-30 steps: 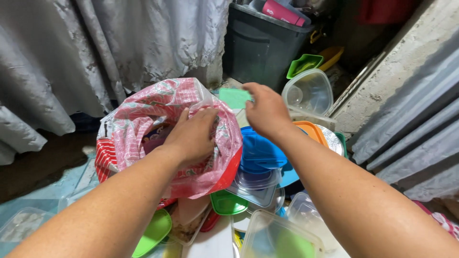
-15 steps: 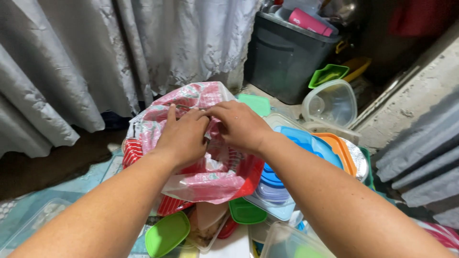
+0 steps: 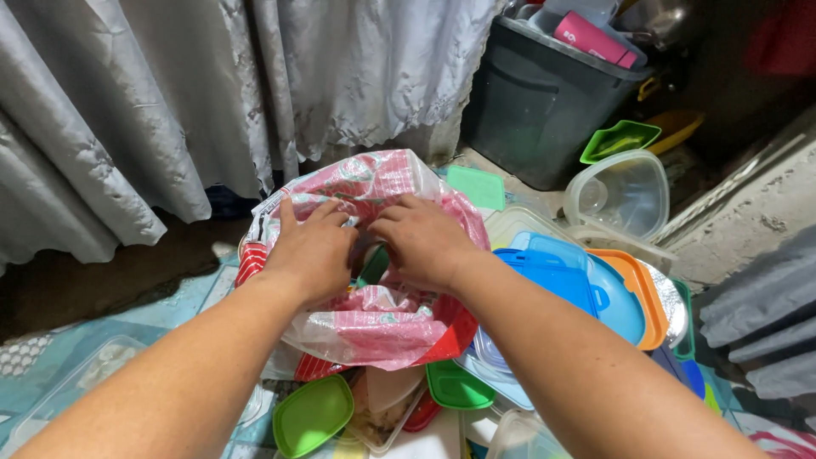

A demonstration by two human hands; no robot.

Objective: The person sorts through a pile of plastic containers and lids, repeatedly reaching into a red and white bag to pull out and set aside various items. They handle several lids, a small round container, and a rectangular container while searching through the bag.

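While both hands are pressed onto the mouth of a pink-and-white plastic bag (image 3: pixel 374 314), the bag is seen sitting on the floor amid a heap of plastic lids and containers, just in front of a grey curtain (image 3: pixel 170 110). The left hand (image 3: pixel 310 251) is laid flat on the bag's upper left rim, fingers spread slightly apart and curled over the film; the right hand (image 3: pixel 421 242) is set beside it, fingers bent together and gripping the bunched plastic near the opening. The bag appears bulging, with something green glimpsed inside between the hands. It is judged that the bag is already well filled and that its mouth is being gathered or held, though not yet closed. Much is left outside: blue lids (image 3: pixel 569 280), an orange lid (image 3: pixel 642 293), green lids (image 3: pixel 313 415) at the bottom, and a clear tub (image 3: pixel 620 195) to the right. A dark grey bin (image 3: pixel 544 98) holding a pink item is noted farther back.
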